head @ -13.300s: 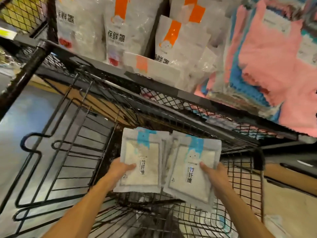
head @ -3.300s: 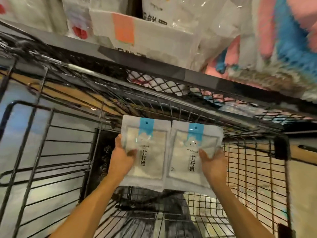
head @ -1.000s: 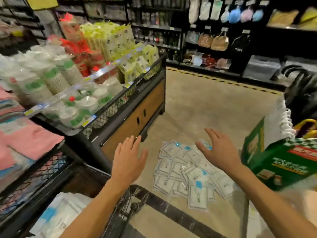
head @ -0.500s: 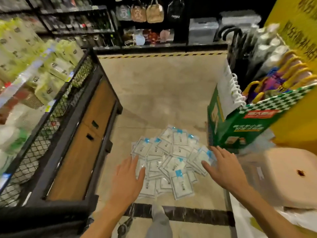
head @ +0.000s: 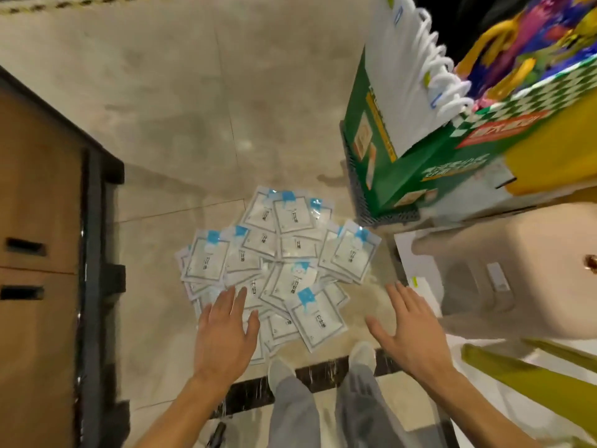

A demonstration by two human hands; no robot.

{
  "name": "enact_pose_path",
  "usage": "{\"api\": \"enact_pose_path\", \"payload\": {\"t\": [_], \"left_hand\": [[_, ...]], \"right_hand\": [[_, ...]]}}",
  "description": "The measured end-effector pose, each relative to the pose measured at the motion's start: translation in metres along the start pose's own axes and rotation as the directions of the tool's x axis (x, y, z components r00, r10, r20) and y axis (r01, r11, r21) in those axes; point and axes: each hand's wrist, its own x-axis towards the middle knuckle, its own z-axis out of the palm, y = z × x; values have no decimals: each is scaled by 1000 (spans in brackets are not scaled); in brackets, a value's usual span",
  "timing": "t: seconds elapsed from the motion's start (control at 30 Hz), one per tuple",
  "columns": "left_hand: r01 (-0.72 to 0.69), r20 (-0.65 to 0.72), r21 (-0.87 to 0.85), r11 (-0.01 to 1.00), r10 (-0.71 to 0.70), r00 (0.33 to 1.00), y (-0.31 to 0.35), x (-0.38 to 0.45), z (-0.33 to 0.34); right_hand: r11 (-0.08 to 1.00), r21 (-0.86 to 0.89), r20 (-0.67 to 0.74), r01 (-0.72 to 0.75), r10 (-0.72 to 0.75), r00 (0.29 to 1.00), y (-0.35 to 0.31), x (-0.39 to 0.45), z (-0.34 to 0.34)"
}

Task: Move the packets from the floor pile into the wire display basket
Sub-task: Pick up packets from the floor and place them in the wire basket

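on the floor, packets [head: 277,270] lie beyond spread, empty fingers [head: 237,297] of both hands.

packets [head: 277,266] on floor [head: 193,108] | cabinet [head: 38,253] left | box [head: 420,156] right

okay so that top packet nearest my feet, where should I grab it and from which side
Take the packet by its near right corner, coming from the right with your right hand. It lies flat on top of the pile, and that corner overhangs bare floor, so fingers could likely slip under.
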Motion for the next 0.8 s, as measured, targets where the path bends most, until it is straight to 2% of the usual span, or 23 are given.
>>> {"api": "enact_pose_path", "payload": {"t": [0.13, 0.43, 0.6, 0.67, 0.8], "left_hand": [[0, 47, 23, 1000, -1, 999, -14, 75, 88], [15, 78, 15, 1000, -16, 997, -60, 240, 311], [-17, 43, -4, 1000, 17, 999, -87, 318, 413], [-25, 28, -30, 999, 26, 999, -93, 342, 443], [-24, -58, -110, 994, 18, 998, -96, 363, 487]], "right_hand": [[998, 38, 44, -52, 50, 998, 18, 71, 92], [1000, -1, 149, -18, 18, 989, 66, 201, 333], [999, 39, 133, -22, 17, 991, 86, 251, 451], [997, 76, 174, -35, 21, 984, 92, 266, 492], [990, 140, 127, -21, 3, 992, 97, 277, 561]]}}
